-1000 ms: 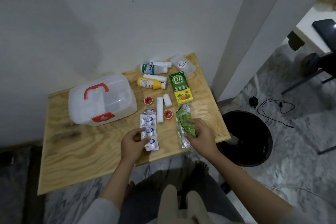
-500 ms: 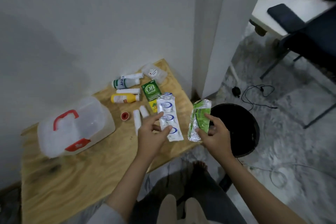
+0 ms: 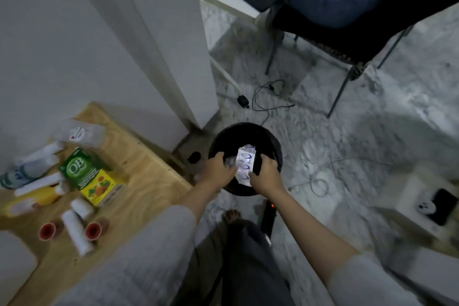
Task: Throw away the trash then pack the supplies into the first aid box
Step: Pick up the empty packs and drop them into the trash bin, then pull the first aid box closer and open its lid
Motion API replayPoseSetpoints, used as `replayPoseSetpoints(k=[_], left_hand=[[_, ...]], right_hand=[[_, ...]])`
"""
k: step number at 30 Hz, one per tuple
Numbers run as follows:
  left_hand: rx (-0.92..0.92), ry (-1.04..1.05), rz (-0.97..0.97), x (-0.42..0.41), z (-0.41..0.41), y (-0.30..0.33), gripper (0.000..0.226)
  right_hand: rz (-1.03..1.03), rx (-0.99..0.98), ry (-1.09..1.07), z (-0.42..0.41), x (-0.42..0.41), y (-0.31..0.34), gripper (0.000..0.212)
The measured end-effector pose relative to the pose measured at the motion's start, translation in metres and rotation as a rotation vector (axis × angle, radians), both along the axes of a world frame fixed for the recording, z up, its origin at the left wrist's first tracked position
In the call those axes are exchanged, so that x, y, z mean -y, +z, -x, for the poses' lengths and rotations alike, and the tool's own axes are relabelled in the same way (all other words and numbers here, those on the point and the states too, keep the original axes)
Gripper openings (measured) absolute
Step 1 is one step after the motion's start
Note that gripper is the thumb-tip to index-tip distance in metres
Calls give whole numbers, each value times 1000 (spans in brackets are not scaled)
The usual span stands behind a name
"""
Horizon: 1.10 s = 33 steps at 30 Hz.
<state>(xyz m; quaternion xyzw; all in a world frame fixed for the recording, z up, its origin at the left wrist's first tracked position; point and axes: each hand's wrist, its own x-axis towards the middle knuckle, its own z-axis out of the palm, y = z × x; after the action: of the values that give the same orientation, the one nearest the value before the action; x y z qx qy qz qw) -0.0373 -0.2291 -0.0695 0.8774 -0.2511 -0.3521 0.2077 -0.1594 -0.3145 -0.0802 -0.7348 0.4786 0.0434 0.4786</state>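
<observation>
A silver blister strip [image 3: 244, 165] is pinched at its near end by the right hand [image 3: 265, 173], directly over the black bin [image 3: 274, 146] on the floor. The left hand [image 3: 218, 169] is curled over the bin's near-left rim; whether anything is gripped in it cannot be told. The trash step is judged to be underway, not finished. On the wooden table [image 3: 149, 181] to the left, the green-and-yellow box [image 3: 89, 176], bottles, gauze rolls [image 3: 74, 231] and red-capped tape are still unpacked.
</observation>
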Motion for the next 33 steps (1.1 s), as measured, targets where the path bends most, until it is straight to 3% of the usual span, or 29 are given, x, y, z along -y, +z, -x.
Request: replayPoseSetpoints(k=[3,6,13,17,26,33], left_hand=[[30,15,-51,-5,-3,-2,68],[-31,-134,-21,39,46,-20,69],[-61,39,385,12,75,6,54],[-20,136,503,-18,83,24,49],[337,422,698,-178,33,85,37],[612,633,770,-316,11,97,39]], right_hand=[[-53,34,-28,0,-5,7,53],[-49,-19,-229,60,17,-21,52],[9,158,-334,75,-6,-10,38],[73,317,-385,72,-21,13,33],[299,715,8,-22,-125,80,29],[385,969,440,-86,-232,96,27]])
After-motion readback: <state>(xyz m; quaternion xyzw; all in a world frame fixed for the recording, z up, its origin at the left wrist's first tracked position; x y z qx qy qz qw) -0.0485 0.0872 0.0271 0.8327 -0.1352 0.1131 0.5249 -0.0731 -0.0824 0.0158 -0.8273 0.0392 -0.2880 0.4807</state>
